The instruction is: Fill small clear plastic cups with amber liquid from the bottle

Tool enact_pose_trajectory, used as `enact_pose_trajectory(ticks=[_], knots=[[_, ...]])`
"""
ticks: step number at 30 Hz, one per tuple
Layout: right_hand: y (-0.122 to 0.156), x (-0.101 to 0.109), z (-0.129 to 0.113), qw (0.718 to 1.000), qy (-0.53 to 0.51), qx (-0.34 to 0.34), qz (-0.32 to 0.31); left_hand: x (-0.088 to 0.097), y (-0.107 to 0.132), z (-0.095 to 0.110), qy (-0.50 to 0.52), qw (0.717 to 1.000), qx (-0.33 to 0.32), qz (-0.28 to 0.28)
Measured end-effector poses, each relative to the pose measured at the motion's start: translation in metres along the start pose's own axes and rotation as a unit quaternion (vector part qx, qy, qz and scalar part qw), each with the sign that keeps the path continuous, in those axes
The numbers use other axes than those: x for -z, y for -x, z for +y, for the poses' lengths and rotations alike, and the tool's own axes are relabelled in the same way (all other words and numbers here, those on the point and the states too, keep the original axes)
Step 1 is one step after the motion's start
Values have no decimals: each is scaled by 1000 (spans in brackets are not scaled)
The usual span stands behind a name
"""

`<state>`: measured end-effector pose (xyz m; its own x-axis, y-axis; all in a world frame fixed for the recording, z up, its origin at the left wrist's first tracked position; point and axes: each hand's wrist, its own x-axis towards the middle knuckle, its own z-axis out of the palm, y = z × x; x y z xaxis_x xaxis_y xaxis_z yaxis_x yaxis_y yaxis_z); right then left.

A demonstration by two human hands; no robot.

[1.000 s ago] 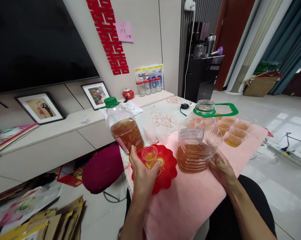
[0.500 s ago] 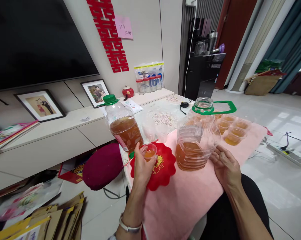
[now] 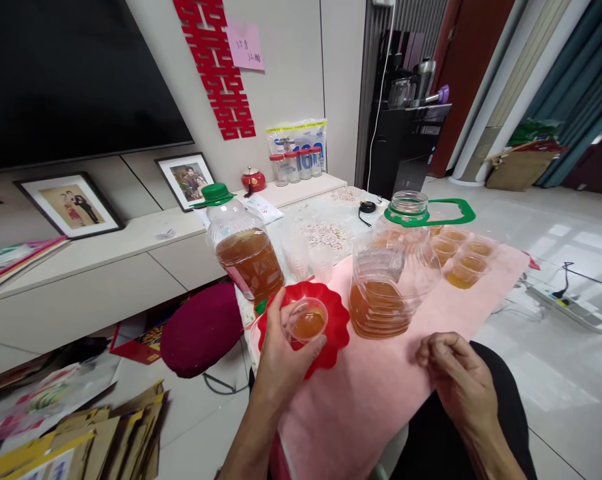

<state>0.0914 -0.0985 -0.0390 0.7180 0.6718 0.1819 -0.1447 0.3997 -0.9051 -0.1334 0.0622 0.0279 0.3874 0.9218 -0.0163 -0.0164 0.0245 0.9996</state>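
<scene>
My left hand [image 3: 287, 353] is closed round a small clear plastic cup [image 3: 308, 321] with amber liquid in it, held over a red scalloped plate [image 3: 337, 333]. Right of the plate stands an uncapped clear plastic jug [image 3: 381, 310], partly filled with amber liquid, a green handle ring [image 3: 451, 211] at its neck. My right hand [image 3: 458, 380] is apart from that jug, above the table's near right edge, its fingers curled together with nothing visible in them. Behind the plate, a second jug [image 3: 248, 257] with a green cap holds more amber liquid.
Several filled cups [image 3: 463, 270] stand on the pink cloth [image 3: 361, 393] at the right. Stacked clear cups [image 3: 297, 257] stand behind the plate, and a tape measure [image 3: 367, 207] lies farther back. A maroon stool [image 3: 201, 333] is left of the table; a power strip [image 3: 568, 307] lies on the floor.
My right hand has drawn back from the open jug toward me, its fingers curling in. My left hand has brought the cup slightly nearer and to the right over the plate.
</scene>
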Motion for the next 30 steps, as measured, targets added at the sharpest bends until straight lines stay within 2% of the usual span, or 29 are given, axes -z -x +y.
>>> enact_pose_trajectory(ticks=[6, 11, 14, 16, 18, 20, 26, 30], knots=[[31, -28, -13, 992, 35, -76, -95, -4, 25, 7, 1, 995, 30, -94], [40, -44, -29, 979, 43, -123, -158, -8, 44, 4, -23, 981, 38, -189], [41, -49, -40, 972, 41, -150, -175, -16, 52, 5, -9, 964, 71, -257], [42, -49, -45, 967, 42, -171, -186, -25, 57, 8, 25, 959, 108, -262], [42, -46, -47, 961, 41, -194, -193, -34, 62, 10, 51, 959, 142, -238], [43, -40, -47, 956, 32, -219, -191, -42, 65, 7, 58, 965, 147, -210], [47, -25, -39, 942, -13, -301, -145, -51, 65, -24, 54, 962, 141, -229], [48, -23, -38, 940, -39, -323, -108, -57, 66, -36, 57, 959, 159, -230]])
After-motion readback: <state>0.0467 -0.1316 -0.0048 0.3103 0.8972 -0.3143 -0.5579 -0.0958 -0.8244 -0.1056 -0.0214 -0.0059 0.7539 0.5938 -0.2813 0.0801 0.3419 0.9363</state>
